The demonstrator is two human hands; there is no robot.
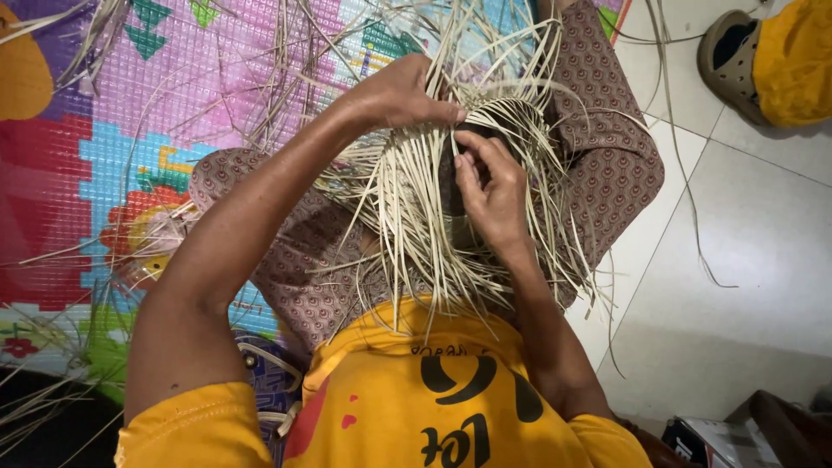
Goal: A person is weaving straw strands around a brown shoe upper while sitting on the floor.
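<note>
A half-woven piece of pale straw strips [433,199] rests on my lap, its loose ends fanning out in all directions. My left hand [400,94] grips the upper edge of the weave, fingers pressed onto the strips. Just below it, my right hand [490,189] pinches a strip at the centre of the weave, fingers closed around it. My legs, in brown patterned trousers [607,165], lie under the work. A yellow shirt covers my chest at the bottom of the view.
A colourful plastic mat [113,139] covers the floor at left, strewn with loose straw strips [269,61]. White floor tiles [745,260] lie at right. A grey shoe [732,56] and yellow cloth [793,61] sit top right; a dark box [737,433] bottom right.
</note>
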